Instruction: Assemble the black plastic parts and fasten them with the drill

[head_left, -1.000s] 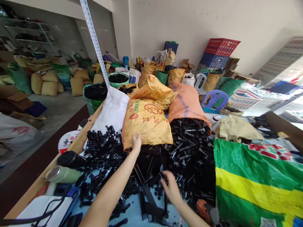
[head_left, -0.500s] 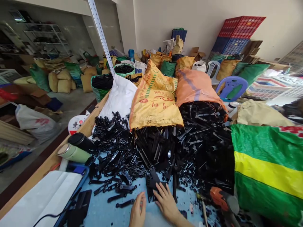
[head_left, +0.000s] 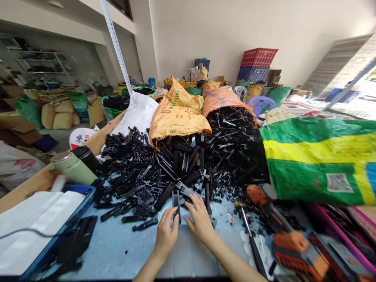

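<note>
My left hand is closed on the near end of a black channel-shaped strip, pinched between thumb and fingers. The strip points away from me on the blue tabletop. To its right, my right hand is open, palm down, fingers spread toward the heap. Just beyond those fingertips lies a flat black slotted plate with comb-like teeth. Several dark link-shaped parts lie left of my left hand. Loose screws are scattered beyond my right hand.
A yellow sack and an orange sack spill black parts at the back. On the right lie a hammer, an orange power drill and a green-yellow sack. A blue tray and green flask stand left.
My right hand has come off the black toothed plate, which now lies farther away at the heap. My left hand has taken hold of a channel-shaped strip. The view has tilted up and turned right.
</note>
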Motion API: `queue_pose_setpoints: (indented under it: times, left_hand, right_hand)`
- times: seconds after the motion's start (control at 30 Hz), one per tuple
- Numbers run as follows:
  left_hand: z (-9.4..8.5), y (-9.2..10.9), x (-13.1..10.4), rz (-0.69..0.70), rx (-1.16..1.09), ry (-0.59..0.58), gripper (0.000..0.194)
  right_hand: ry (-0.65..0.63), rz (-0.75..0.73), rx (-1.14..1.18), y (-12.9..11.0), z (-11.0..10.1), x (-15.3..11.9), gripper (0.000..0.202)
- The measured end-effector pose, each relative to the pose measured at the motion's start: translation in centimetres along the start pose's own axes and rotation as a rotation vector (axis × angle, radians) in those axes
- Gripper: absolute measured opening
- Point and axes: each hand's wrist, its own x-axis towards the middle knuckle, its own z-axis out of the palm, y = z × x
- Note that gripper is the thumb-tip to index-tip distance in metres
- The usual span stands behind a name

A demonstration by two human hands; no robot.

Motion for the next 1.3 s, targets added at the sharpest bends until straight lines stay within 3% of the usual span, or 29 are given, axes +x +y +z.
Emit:
queue_pose_setpoints:
  times: [0.2, 0.33, 0.57, 0.77, 0.9, 1.03, 1.17, 1.3]
  left_hand:
    - [-3.2, 4.8, -8.1, 0.120, -0.035, -0.045, 0.023]
    - [-6.0, 6.4, -11.0, 0.204, -0.002, -0.081, 0.022]
    - [-10.0, 7.4, -13.1, 0.211, 0.109, -0.109, 0.022]
    - [-11.5, 5.1, -13.4, 0.087, 0.222, -0.155, 0.022]
    - [-12.0, 2.3, -11.5, 0.007, 0.319, -0.139, 0.024]
    - [-13.1, -0.9, -7.2, -0.088, 0.396, -0.044, 0.031]
    - [-14.3, -3.9, 0.2, -0.193, 0.494, 0.096, 0.042]
    - [-14.8, -7.8, 10.7, -0.283, 0.577, 0.242, 0.050]
  right_hand:
    - [-0.025, 0.017, 0.034, -3.6, -1.7, -9.8, 0.029]
    - [0.001, 0.048, 0.027, -5.6, -1.4, -14.2, 0.026]
    - [-0.052, 0.014, 0.030, -7.1, -1.2, -16.5, 0.028]
    - [-0.063, -0.045, 0.044, -7.3, -1.8, -16.9, 0.024]
    - [-0.068, -0.069, 0.063, -7.2, -1.4, -17.6, 0.024]
    - [-0.036, -0.080, 0.084, -6.8, 0.0, -16.8, 0.026]
    - [0.097, -0.027, 0.015, -6.3, 2.5, -14.7, 0.031]
    - [0.236, -0.025, -0.117, -4.9, 6.4, -13.5, 0.041]
